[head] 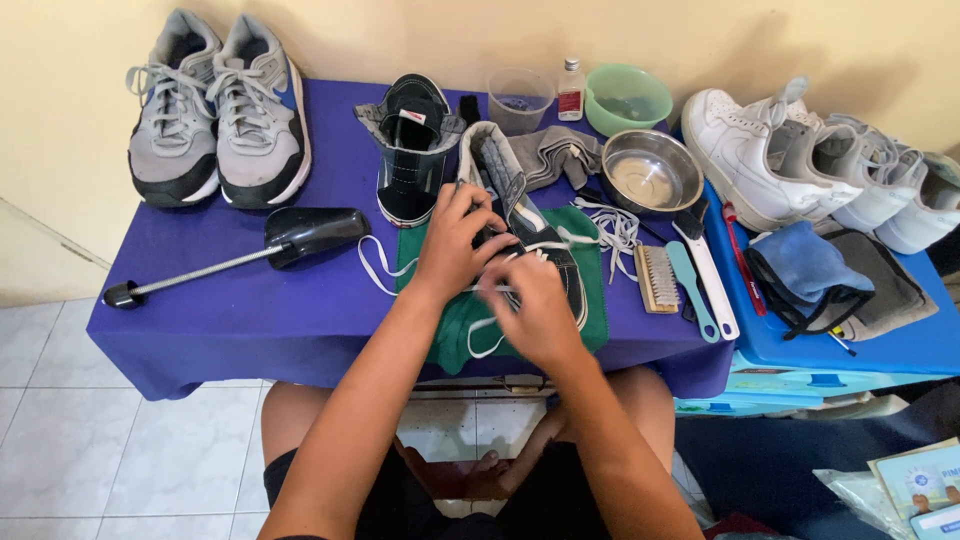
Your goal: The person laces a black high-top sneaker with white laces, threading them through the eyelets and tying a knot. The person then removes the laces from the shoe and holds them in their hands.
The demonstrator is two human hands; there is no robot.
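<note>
Here, six shoes: two grey trainers (215,110) left of the green cloth (590,290), two white sneakers (790,150) to its right, and two black high-tops, one (415,150) just behind it. The other black shoe (530,225) lies on the cloth, tongue up, white lace (600,235) loose. The left hand (455,245) grips its side; the right hand (535,305) pinches a lace end. Two brushes (660,280) lie right of the cloth.
</note>
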